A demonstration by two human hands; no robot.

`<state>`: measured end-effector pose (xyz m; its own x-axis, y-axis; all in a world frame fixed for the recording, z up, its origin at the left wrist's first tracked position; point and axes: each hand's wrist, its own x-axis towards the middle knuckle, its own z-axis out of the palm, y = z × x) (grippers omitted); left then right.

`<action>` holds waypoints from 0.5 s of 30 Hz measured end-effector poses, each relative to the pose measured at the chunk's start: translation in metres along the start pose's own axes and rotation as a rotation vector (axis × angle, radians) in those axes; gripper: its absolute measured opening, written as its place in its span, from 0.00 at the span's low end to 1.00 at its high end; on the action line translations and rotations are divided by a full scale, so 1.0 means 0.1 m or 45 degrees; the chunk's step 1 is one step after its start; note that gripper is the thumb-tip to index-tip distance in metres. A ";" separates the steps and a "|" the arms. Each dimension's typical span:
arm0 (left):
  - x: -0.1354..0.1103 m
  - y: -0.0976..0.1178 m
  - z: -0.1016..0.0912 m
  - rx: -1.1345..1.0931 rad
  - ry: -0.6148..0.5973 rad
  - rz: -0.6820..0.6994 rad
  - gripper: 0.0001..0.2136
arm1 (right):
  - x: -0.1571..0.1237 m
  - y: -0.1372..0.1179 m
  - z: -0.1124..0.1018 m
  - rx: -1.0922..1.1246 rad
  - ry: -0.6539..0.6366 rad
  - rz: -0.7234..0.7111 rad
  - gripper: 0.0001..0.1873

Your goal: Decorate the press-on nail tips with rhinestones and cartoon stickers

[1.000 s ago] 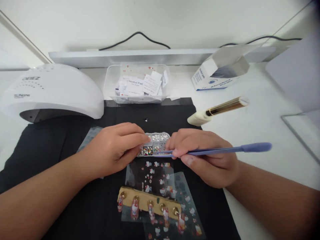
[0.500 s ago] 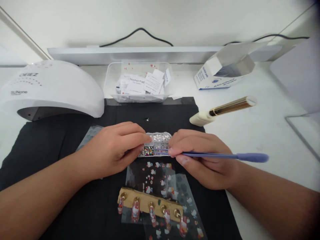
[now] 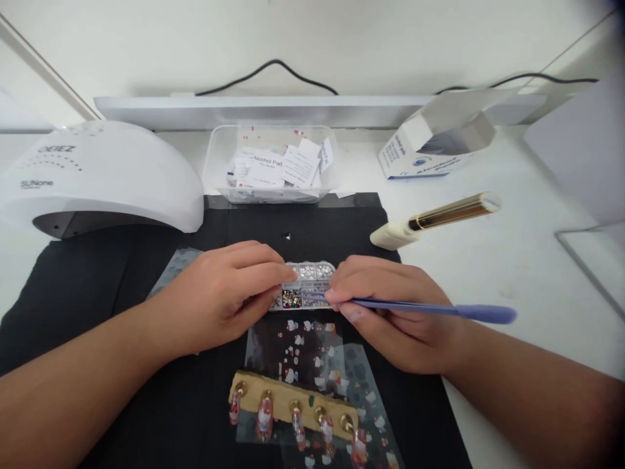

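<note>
Small clear compartment case (image 3: 315,284) lies on the black mat, silvery rhinestones in its far row and multicoloured ones in a near compartment. My left hand (image 3: 229,293) is closed around its left end, fingertips over the edge, hiding that part. Between the thumb and fingers of my right hand (image 3: 390,303) are blue tweezers (image 3: 439,309), held nearly level. Their tips point left into the near row by the multicoloured rhinestones; whether they pinch a stone I cannot tell. Nearer me, a tan strip (image 3: 280,398) carries several decorated pink false nails (image 3: 264,417) on gold-coloured stands.
Clear sticker sheets (image 3: 307,352) with small cartoon figures lie under and behind the strip. A white nail lamp (image 3: 112,176) stands at left. At the back are a clear tub (image 3: 211,159) of alcohol pads and an open box (image 3: 415,156). A cream-and-gold bottle (image 3: 395,234) stands right.
The tweezers have shifted slightly left, their handle end a little lower. My left hand stays on the case. The whole view has moved slightly.
</note>
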<state>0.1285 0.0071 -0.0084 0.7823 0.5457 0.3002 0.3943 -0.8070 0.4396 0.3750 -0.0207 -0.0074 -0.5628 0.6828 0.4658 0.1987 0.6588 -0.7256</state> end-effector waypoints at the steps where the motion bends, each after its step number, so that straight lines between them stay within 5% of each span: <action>1: 0.00 0.00 0.00 0.000 -0.002 -0.003 0.10 | 0.00 0.00 0.00 0.001 -0.009 0.002 0.12; 15: 0.01 0.01 -0.01 0.013 -0.001 0.009 0.09 | -0.03 0.00 0.01 -0.065 -0.068 -0.055 0.12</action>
<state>0.1289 0.0072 -0.0070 0.7856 0.5396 0.3027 0.3935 -0.8134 0.4285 0.3761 -0.0230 -0.0090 -0.6133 0.6368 0.4674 0.2132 0.7032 -0.6783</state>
